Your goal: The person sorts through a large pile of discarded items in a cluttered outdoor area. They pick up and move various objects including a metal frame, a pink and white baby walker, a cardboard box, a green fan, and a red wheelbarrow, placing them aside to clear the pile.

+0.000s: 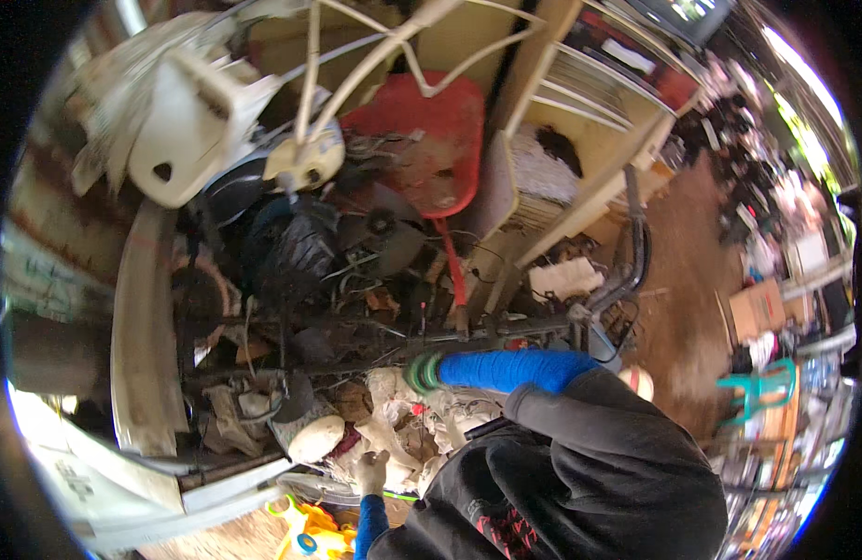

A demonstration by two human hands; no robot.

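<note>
"Where are the hands placed?"
"The right hand (388,388), below a green-striped cuff (423,373), is lowered to the far side of the pale scraps (457,420); the left hand (370,472) is held at their near side; how far either is opened, or whether anything is gripped, cannot be told."
"And the scraps?"
"They are heaped in front of the body; a pale oval thing (316,439) is seen at their left; a yellow toy (317,534) is seen nearer; a green chair (765,392) is placed far right."
</note>
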